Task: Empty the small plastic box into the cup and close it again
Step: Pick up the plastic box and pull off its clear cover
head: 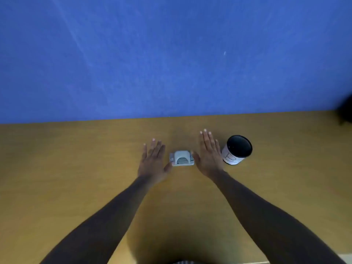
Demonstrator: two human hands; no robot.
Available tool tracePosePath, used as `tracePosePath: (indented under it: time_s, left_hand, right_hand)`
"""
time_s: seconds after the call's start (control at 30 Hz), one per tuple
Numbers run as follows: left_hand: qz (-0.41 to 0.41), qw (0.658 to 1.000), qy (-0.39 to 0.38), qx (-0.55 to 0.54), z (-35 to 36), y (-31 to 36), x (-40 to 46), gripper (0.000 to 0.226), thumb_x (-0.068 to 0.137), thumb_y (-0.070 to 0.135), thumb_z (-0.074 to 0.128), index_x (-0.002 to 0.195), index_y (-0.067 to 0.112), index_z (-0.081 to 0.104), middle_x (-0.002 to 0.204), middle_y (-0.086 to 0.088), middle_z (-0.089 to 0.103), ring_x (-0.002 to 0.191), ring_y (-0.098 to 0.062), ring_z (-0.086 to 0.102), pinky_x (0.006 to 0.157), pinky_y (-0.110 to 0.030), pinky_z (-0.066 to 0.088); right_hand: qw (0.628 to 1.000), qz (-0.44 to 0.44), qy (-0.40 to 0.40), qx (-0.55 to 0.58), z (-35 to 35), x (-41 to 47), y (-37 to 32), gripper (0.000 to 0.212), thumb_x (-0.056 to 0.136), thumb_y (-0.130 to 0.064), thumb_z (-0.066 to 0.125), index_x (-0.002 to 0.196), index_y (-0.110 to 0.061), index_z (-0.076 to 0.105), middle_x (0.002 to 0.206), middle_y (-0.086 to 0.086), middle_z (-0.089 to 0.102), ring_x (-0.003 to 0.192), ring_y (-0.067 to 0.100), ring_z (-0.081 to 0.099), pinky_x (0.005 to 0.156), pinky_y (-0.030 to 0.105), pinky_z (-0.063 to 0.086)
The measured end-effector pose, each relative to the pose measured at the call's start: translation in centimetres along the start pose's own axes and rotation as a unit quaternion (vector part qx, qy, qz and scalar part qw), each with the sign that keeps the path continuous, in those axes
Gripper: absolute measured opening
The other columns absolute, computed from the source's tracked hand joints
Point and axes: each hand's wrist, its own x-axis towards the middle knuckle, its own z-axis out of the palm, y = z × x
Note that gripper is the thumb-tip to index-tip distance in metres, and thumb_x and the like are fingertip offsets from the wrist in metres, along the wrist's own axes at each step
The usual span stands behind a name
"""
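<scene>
A small pale grey plastic box [182, 159] lies on the wooden table [76, 168], its lid down. My left hand [153, 161] rests flat just left of it, fingers spread, thumb tip touching the box's left corner. My right hand [208, 154] lies flat just right of the box, thumb by its right edge. Both hands hold nothing. A white cup [237, 150] with a dark inside and a line drawing on its side stands upright right of my right hand, close to its little finger.
A blue wall [171, 54] rises behind the table's far edge. A dark object [345, 111] sits at the far right edge of view. The table's near edge shows at the bottom right.
</scene>
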Motion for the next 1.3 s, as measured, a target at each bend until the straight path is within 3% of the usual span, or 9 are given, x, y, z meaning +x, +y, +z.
tracePosePath:
  time_s: [0.17, 0.3, 0.47, 0.63, 0.83, 0.97, 1.17, 1.23, 1.3]
  left_hand:
    - [0.031, 0.994, -0.049, -0.093, 2.7, 1.5, -0.7, 0.080, 0.096, 0.052, 0.041, 0.154, 0.014, 0.001, 0.165, -0.007, 0.001, 0.150, -0.024, -0.007, 0.121, -0.040, -0.004]
    - [0.019, 0.982, -0.056, -0.181, 3.1, 2.0, -0.5, 0.077, 0.096, 0.037, 0.051, 0.154, 0.016, 0.005, 0.163, -0.007, 0.015, 0.148, -0.024, 0.015, 0.118, -0.035, 0.016]
    - [0.001, 0.983, -0.020, -0.181, 2.8, 2.4, 1.0, 0.068, 0.090, 0.024, 0.061, 0.149, 0.013, 0.027, 0.146, -0.010, 0.044, 0.133, -0.029, 0.040, 0.110, -0.040, 0.030]
    - [-0.012, 0.989, -0.022, -0.145, 2.4, 3.1, 2.3, 0.048, 0.093, 0.035, 0.056, 0.132, 0.009, 0.044, 0.128, -0.014, 0.050, 0.120, -0.032, 0.046, 0.102, -0.043, 0.036]
    - [-0.010, 0.993, -0.048, -0.107, 2.3, 3.2, 2.2, 0.049, 0.093, 0.035, 0.056, 0.131, 0.009, 0.041, 0.128, -0.014, 0.048, 0.120, -0.033, 0.045, 0.098, -0.043, 0.037]
    - [0.005, 0.988, -0.045, -0.148, 2.3, 3.1, 1.3, 0.049, 0.093, 0.028, 0.056, 0.136, 0.011, 0.039, 0.130, -0.015, 0.047, 0.120, -0.035, 0.046, 0.096, -0.044, 0.039]
    - [-0.014, 0.952, -0.081, -0.294, 1.7, 2.3, 0.1, 0.050, 0.092, 0.033, 0.060, 0.132, 0.009, 0.039, 0.124, -0.014, 0.054, 0.107, -0.032, 0.056, 0.084, -0.041, 0.049]
    - [-0.037, 0.926, -0.075, -0.369, 1.5, 2.2, -0.4, 0.045, 0.089, 0.040, 0.062, 0.122, 0.015, 0.044, 0.107, -0.005, 0.059, 0.090, -0.021, 0.060, 0.070, -0.030, 0.048]
    - [-0.067, 0.881, -0.066, -0.463, 1.2, 2.5, -1.0, 0.031, 0.088, 0.032, 0.067, 0.110, 0.016, 0.050, 0.094, 0.000, 0.062, 0.078, -0.011, 0.059, 0.062, -0.019, 0.044]
  right_hand:
    - [0.991, -0.004, -0.130, 0.038, 3.0, -1.4, -0.1, 0.073, 0.101, -0.030, 0.045, 0.157, -0.011, 0.002, 0.166, 0.007, -0.003, 0.152, 0.023, -0.003, 0.123, 0.042, 0.009]
    - [0.983, 0.010, -0.159, 0.086, 4.1, -1.7, -0.8, 0.071, 0.099, -0.019, 0.048, 0.156, -0.011, 0.007, 0.164, 0.012, 0.013, 0.150, 0.028, 0.015, 0.121, 0.039, 0.014]
    - [0.985, 0.041, -0.116, 0.118, 4.6, -1.0, -1.0, 0.062, 0.089, -0.004, 0.058, 0.146, -0.008, 0.036, 0.146, 0.015, 0.046, 0.135, 0.032, 0.040, 0.114, 0.041, 0.031]
    - [0.982, 0.057, -0.112, 0.139, 4.2, 0.1, -0.6, 0.049, 0.082, -0.010, 0.072, 0.127, -0.016, 0.056, 0.126, 0.008, 0.061, 0.119, 0.027, 0.054, 0.096, 0.039, 0.046]
    - [0.978, 0.040, -0.125, 0.165, 3.9, 0.0, 0.5, 0.049, 0.073, -0.021, 0.081, 0.119, -0.016, 0.063, 0.119, 0.007, 0.064, 0.114, 0.024, 0.056, 0.084, 0.030, 0.044]
    - [0.974, 0.025, -0.109, 0.198, 3.6, -1.0, 0.6, 0.048, 0.072, -0.025, 0.083, 0.116, -0.015, 0.065, 0.114, 0.005, 0.066, 0.107, 0.021, 0.059, 0.078, 0.024, 0.039]
    - [0.968, -0.038, -0.097, 0.227, 0.7, -1.2, 0.0, 0.038, 0.071, -0.022, 0.084, 0.106, -0.013, 0.069, 0.105, 0.004, 0.069, 0.098, 0.020, 0.062, 0.078, 0.027, 0.044]
    - [0.967, -0.050, -0.082, 0.234, -0.8, -0.9, -0.4, 0.038, 0.071, -0.025, 0.083, 0.105, -0.016, 0.070, 0.105, 0.000, 0.070, 0.097, 0.017, 0.063, 0.080, 0.031, 0.049]
    - [0.964, -0.061, -0.067, 0.249, -2.1, -0.7, -0.8, 0.038, 0.071, -0.029, 0.083, 0.104, -0.018, 0.069, 0.102, -0.002, 0.071, 0.095, 0.014, 0.065, 0.081, 0.032, 0.052]
